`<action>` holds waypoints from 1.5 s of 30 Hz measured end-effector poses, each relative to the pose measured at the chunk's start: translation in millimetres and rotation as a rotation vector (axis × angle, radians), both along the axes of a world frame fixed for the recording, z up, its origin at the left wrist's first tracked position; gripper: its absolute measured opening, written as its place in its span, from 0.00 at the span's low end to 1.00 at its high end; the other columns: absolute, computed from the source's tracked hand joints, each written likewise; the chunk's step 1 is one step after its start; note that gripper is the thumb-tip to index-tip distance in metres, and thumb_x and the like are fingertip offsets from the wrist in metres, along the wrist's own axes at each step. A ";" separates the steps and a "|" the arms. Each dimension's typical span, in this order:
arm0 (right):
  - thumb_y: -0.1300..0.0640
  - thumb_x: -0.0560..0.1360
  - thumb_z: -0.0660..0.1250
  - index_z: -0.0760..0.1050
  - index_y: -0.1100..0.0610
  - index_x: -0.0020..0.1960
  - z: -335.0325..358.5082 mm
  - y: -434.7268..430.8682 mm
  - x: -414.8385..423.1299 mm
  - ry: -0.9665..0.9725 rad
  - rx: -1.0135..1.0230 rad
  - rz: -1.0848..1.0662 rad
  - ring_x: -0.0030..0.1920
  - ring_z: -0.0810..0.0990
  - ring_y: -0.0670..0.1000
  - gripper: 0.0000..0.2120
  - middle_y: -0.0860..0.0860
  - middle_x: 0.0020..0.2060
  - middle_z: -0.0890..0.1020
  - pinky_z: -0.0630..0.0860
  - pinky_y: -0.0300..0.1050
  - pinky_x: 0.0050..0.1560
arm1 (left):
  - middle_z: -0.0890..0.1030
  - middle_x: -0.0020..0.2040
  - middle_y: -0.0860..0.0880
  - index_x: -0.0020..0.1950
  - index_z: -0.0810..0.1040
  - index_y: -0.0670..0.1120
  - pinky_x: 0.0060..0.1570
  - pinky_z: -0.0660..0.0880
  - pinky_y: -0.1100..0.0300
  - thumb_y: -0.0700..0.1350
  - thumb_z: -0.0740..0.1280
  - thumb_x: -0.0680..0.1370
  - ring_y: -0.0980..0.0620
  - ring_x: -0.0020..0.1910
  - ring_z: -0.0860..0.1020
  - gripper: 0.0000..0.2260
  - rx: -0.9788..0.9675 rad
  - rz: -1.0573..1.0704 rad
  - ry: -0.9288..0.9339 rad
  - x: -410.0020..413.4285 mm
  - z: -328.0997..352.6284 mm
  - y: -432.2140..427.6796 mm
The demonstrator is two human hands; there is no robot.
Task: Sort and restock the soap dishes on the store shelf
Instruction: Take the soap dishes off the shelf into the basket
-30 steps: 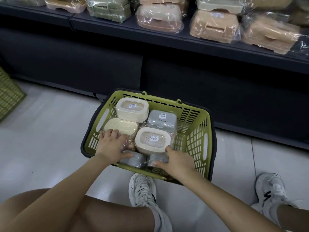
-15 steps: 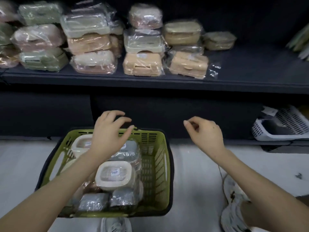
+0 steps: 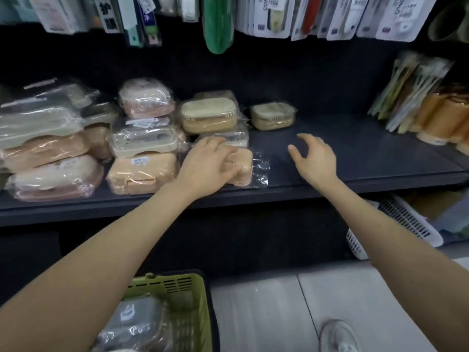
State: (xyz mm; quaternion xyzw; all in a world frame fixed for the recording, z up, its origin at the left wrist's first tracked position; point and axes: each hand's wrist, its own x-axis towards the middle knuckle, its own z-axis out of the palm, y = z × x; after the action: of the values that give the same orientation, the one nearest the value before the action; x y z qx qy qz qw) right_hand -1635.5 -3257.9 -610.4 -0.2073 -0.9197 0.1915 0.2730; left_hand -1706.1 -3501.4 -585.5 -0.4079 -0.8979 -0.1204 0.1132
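Right of the lone tan soap dish (image 3: 272, 119) the shelf (image 3: 355, 158) lies bare as far as the leaning packets (image 3: 411, 90). Left of that dish, stacked wrapped dishes (image 3: 142, 148) crowd the shelf to its front edge. Above it, hanging cards (image 3: 304, 16) leave a broad gap.

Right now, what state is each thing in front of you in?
left hand: lies on the peach soap dish, grip unclear.
right hand: open, empty, over the shelf.
peach soap dish: wrapped, flat at the shelf's front.
tan soap dish: wrapped, lid on, standing alone.
green basket: on the floor, wrapped dishes inside.
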 end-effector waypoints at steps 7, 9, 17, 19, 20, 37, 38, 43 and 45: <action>0.45 0.80 0.60 0.59 0.55 0.76 -12.3 55.8 -106.7 -0.269 0.256 0.056 0.75 0.56 0.63 0.29 0.58 0.75 0.61 0.58 0.56 0.72 | 0.70 0.71 0.50 0.72 0.68 0.53 0.67 0.63 0.50 0.68 0.36 0.69 0.48 0.69 0.67 0.41 -0.132 0.012 0.002 -34.1 -11.2 41.4; 0.44 0.80 0.59 0.56 0.54 0.78 -10.1 63.0 -134.5 -0.305 0.340 0.091 0.75 0.54 0.63 0.31 0.58 0.77 0.58 0.53 0.57 0.74 | 0.69 0.72 0.51 0.73 0.66 0.54 0.66 0.60 0.50 0.69 0.35 0.69 0.48 0.69 0.66 0.41 -0.168 0.015 0.048 -34.6 -11.9 42.6; 0.46 0.76 0.64 0.71 0.57 0.69 -14.6 60.6 -133.9 -0.201 0.581 0.105 0.60 0.72 0.63 0.25 0.61 0.61 0.76 0.62 0.57 0.60 | 0.71 0.69 0.50 0.73 0.67 0.54 0.64 0.61 0.50 0.75 0.40 0.68 0.47 0.66 0.68 0.42 -0.184 0.003 0.075 -35.3 -12.7 38.5; 0.43 0.73 0.66 0.79 0.57 0.59 -14.5 59.2 -110.3 -0.041 0.668 0.142 0.50 0.76 0.62 0.22 0.60 0.50 0.80 0.64 0.56 0.54 | 0.66 0.72 0.51 0.75 0.62 0.58 0.66 0.58 0.50 0.77 0.37 0.63 0.49 0.69 0.64 0.46 -0.226 0.019 0.043 -35.0 -8.5 36.8; 0.41 0.72 0.65 0.81 0.56 0.53 -12.9 60.2 -97.7 0.052 0.674 0.171 0.46 0.76 0.61 0.21 0.58 0.45 0.80 0.63 0.54 0.51 | 0.63 0.74 0.52 0.75 0.60 0.60 0.68 0.56 0.50 0.77 0.37 0.61 0.50 0.71 0.61 0.46 -0.246 0.025 0.012 -35.1 -5.6 36.2; 0.40 0.68 0.73 0.68 0.46 0.72 8.9 63.3 -30.8 -0.286 0.105 0.166 0.67 0.64 0.61 0.35 0.58 0.69 0.67 0.62 0.49 0.67 | 0.66 0.69 0.46 0.77 0.47 0.63 0.67 0.58 0.52 0.70 0.65 0.69 0.46 0.69 0.64 0.42 -0.383 0.035 -0.125 -23.2 1.1 23.0; 0.40 0.68 0.73 0.69 0.46 0.72 8.4 60.2 -21.0 -0.265 0.084 0.155 0.66 0.64 0.61 0.34 0.58 0.69 0.68 0.62 0.49 0.67 | 0.67 0.69 0.45 0.77 0.47 0.63 0.66 0.59 0.51 0.71 0.64 0.69 0.45 0.69 0.65 0.41 -0.386 0.046 -0.122 -22.4 0.7 23.7; 0.42 0.69 0.74 0.70 0.46 0.71 17.9 37.0 31.8 -0.162 0.010 0.143 0.68 0.63 0.60 0.32 0.56 0.69 0.68 0.62 0.48 0.67 | 0.72 0.64 0.45 0.76 0.50 0.64 0.65 0.62 0.49 0.73 0.63 0.68 0.45 0.64 0.69 0.40 -0.326 0.073 -0.095 -6.3 0.8 19.1; 0.43 0.68 0.74 0.71 0.48 0.70 23.7 22.9 53.6 -0.136 0.028 0.143 0.68 0.63 0.60 0.32 0.56 0.69 0.68 0.61 0.49 0.67 | 0.71 0.64 0.46 0.76 0.51 0.64 0.64 0.62 0.50 0.72 0.63 0.69 0.46 0.63 0.69 0.40 -0.263 0.072 -0.052 9.2 3.7 7.1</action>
State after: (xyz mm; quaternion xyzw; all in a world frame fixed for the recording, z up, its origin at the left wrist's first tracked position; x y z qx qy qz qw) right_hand -1581.9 -3234.9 -586.7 -0.1498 -0.9511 0.1830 0.1986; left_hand -1696.8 -3494.3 -581.9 -0.3834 -0.9227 -0.0080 0.0394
